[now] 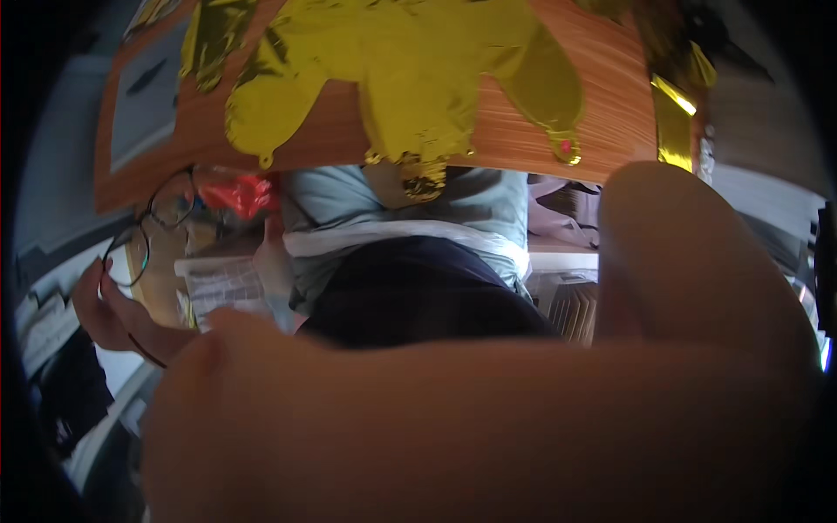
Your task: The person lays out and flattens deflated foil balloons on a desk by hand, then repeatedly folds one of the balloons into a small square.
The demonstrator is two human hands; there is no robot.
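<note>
At the left, my left hand (103,312) is closed on a pair of dark-rimmed eyeglasses (146,220), which hang tilted beside the table corner. One thin temple runs down past the fingers; its end is hidden, as is the wrist. Very near the camera and blurred, my right hand and arm (488,427) spread over the lower picture and up the right side. Its fingers cannot be made out clearly. A flat, shiny gold foil balloon (418,78) lies on the wooden table (514,131) above my lap, its lower end over the edge.
More gold foil (674,122) lies at the right table end, and a grey sheet or pouch (146,96) at the left. Below the table are a red plastic bag (240,193), a white container (222,283) and a pale pink bag (558,213). My legs in grey trousers (327,205) are under the edge.
</note>
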